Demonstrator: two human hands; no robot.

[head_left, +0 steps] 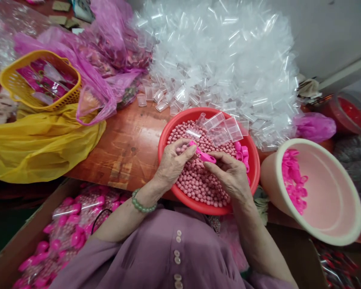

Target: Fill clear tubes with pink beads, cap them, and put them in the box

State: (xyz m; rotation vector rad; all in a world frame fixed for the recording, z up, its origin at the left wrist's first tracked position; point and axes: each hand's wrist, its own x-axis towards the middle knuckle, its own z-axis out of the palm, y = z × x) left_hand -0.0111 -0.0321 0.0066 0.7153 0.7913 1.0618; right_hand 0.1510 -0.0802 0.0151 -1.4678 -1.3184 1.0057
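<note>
Both my hands work over a red bowl (252, 158) full of small pink beads (198, 180). My left hand (173, 160) is closed, pinching one end of a small bright pink plastic piece (205, 155). My right hand (230, 173) is closed too, its fingertips pinching the other end of that piece. Several clear plastic tubes (221, 126) lie on the beads at the bowl's far side. A few pink caps (243, 153) rest against the bowl's right wall.
A huge heap of clear tubes (222, 64) fills the back. A pale pink basin (337, 200) with pink caps tilts at right. A yellow basket (21, 86), pink and yellow bags (39, 144) lie left. A box of filled packets (72, 228) sits below left.
</note>
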